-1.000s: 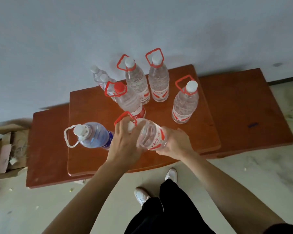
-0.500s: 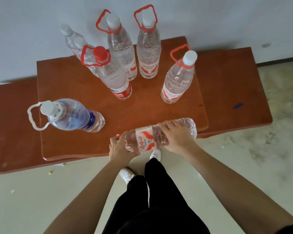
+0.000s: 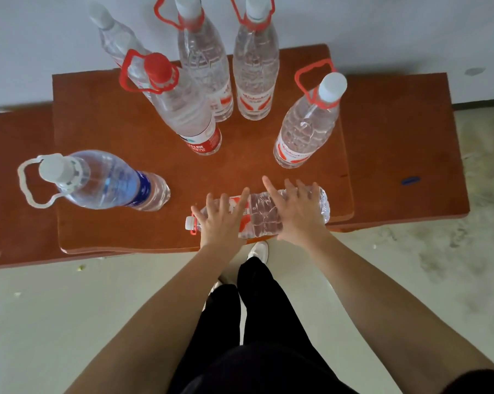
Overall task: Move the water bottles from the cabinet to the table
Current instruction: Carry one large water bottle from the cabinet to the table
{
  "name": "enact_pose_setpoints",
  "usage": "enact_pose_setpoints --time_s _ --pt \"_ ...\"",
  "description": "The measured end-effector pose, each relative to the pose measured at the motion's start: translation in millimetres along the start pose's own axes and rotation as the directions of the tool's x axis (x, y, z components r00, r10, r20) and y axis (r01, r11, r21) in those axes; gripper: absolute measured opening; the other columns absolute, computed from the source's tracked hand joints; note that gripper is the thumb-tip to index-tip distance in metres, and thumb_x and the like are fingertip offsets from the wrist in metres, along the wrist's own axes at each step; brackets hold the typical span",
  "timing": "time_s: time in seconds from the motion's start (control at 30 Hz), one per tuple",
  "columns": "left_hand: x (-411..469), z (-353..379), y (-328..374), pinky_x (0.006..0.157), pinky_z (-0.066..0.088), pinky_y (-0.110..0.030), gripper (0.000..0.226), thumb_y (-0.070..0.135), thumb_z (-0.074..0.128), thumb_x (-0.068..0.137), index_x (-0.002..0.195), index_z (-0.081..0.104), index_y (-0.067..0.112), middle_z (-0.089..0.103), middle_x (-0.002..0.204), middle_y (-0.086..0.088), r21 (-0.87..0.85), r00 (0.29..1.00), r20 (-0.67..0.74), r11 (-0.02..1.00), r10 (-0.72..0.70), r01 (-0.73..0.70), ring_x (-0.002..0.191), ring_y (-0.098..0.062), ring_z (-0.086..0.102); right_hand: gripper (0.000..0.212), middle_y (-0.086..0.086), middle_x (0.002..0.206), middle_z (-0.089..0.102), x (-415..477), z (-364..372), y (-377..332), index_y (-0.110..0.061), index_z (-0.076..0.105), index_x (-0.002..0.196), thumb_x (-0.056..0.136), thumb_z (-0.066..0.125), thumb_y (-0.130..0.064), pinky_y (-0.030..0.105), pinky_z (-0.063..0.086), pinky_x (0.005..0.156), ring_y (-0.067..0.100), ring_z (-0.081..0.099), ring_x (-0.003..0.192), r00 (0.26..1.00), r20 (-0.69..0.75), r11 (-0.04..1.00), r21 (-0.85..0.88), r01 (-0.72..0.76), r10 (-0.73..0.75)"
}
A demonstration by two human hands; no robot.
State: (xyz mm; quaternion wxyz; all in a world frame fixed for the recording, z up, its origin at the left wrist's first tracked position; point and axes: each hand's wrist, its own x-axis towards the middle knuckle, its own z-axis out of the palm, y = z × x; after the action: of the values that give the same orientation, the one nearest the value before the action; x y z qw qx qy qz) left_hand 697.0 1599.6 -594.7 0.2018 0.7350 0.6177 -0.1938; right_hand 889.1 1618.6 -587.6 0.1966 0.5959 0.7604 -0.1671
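Note:
A clear water bottle with a red-and-white label point(image 3: 261, 214) lies on its side near the front edge of the brown wooden table point(image 3: 103, 115), cap pointing left. My left hand point(image 3: 221, 220) rests flat on its neck end, fingers spread. My right hand point(image 3: 295, 211) lies flat on its body, fingers spread too. Several more bottles stand upright behind: a red-capped one point(image 3: 183, 106), two at the back point(image 3: 203, 61) point(image 3: 255, 64), one on the right point(image 3: 307, 126) and one at the far left back point(image 3: 113, 38). A blue-labelled bottle point(image 3: 103, 180) stands at the left.
The table's raised middle board sits on a wider lower board point(image 3: 405, 143) that sticks out left and right. A white wall point(image 3: 41, 38) runs behind. My legs and white shoes point(image 3: 258, 251) stand on the pale floor right by the table's front edge.
The bottle I held tilted above the table has been laid down on its side on the table. Both hands have opened from gripping it to lying flat on top.

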Motion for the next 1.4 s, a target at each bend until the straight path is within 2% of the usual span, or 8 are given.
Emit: enact_pose_setpoints --time_s 0.13,0.27,0.43,0.63,0.83,1.0,1.17,1.4 --pt "-2 -11 -2 0.102 0.043 -0.063 0.108 0.044 0.078 0.074 0.150 0.002 0.037 0.033 0.145 -0.009 0.033 0.999 0.035 0.999 0.028 -0.029 0.134 -0.039 0.032 0.099 0.015 0.141 0.045 -2 -3 3 -0.034 0.019 0.151 0.074 0.077 -0.054 0.064 0.025 0.114 0.038 0.043 0.131 0.997 0.004 0.995 -0.054 0.080 -0.080" --pt "-24 -10 -2 0.094 0.049 -0.056 0.101 0.043 0.074 0.075 0.147 0.003 0.035 0.035 0.141 -0.008 0.047 0.998 0.068 0.999 0.017 -0.020 0.130 -0.038 0.035 0.086 0.013 0.136 0.047 -12 -6 -4 -0.034 0.026 0.148 0.077 0.071 -0.054 0.059 0.030 0.111 0.036 0.046 0.126 0.990 0.046 0.989 -0.057 0.138 -0.135" --pt "-84 7 -24 0.102 0.044 -0.059 0.102 0.073 0.058 0.080 0.153 -0.002 0.035 0.025 0.150 -0.010 -0.016 0.984 0.143 0.994 -0.109 0.112 0.141 -0.042 0.027 0.088 0.013 0.135 0.047 -32 0 -45 -0.034 0.023 0.148 0.079 0.074 -0.054 0.060 0.031 0.111 0.035 0.046 0.125 0.948 0.121 0.950 -0.070 0.305 -0.295" --pt "-159 28 -71 0.098 0.046 -0.056 0.082 0.049 0.063 0.089 0.149 0.009 0.039 0.037 0.148 -0.006 -0.099 0.926 0.031 0.921 -0.376 0.377 0.135 -0.036 0.035 0.094 0.012 0.129 0.045 -38 -4 -126 -0.032 0.018 0.143 0.073 0.081 -0.033 0.061 0.031 0.108 0.035 0.044 0.119 0.858 0.115 0.849 -0.128 0.512 -0.500" --pt "-252 37 -136 0.095 0.048 -0.056 0.094 0.045 0.075 0.072 0.147 0.018 0.041 0.041 0.143 -0.005 -0.238 0.809 -0.103 0.804 -0.579 0.546 0.130 -0.033 0.039 0.101 0.012 0.124 0.050 -64 -42 -232 -0.032 0.026 0.143 0.061 0.085 -0.037 0.058 0.036 0.099 0.035 0.047 0.114 0.712 -0.044 0.694 -0.272 0.667 -0.701" --pt "-353 46 -203 0.088 0.050 -0.060 0.090 0.043 0.079 0.070 0.145 0.028 0.038 0.048 0.136 -0.008 -0.335 0.631 -0.268 0.684 -0.728 0.648 0.124 -0.038 0.046 0.102 0.012 0.122 0.055 -108 -80 -354 -0.035 0.030 0.141 0.057 0.088 -0.043 0.056 0.038 0.100 0.034 0.051 0.110 0.565 -0.166 0.580 -0.388 0.716 -0.809" --pt "-504 58 -282 0.077 0.055 -0.058 0.102 0.044 0.092 0.053 0.140 0.040 0.031 0.059 0.124 -0.014 -0.401 0.438 -0.446 0.611 -0.781 0.682 0.111 -0.041 0.057 0.087 0.009 0.110 0.055 -198 -103 -503 -0.033 0.042 0.140 0.063 0.082 -0.042 0.055 0.038 0.099 0.032 0.051 0.101 0.306 -0.344 0.442 -0.451 0.776 -0.888" --pt "-752 107 -366 0.084 0.049 -0.058 0.072 0.039 0.080 0.074 0.140 0.053 0.030 0.057 0.127 -0.014 -0.458 -0.027 -0.564 0.285 -0.825 0.842 0.116 -0.043 0.053 0.097 0.016 0.120 0.054 -372 -109 -736 -0.029 0.042 0.141 0.056 0.088 -0.037 0.059 0.037 0.099 0.038 0.050 0.110 -0.140 -0.394 0.116 -0.559 0.821 -0.908"
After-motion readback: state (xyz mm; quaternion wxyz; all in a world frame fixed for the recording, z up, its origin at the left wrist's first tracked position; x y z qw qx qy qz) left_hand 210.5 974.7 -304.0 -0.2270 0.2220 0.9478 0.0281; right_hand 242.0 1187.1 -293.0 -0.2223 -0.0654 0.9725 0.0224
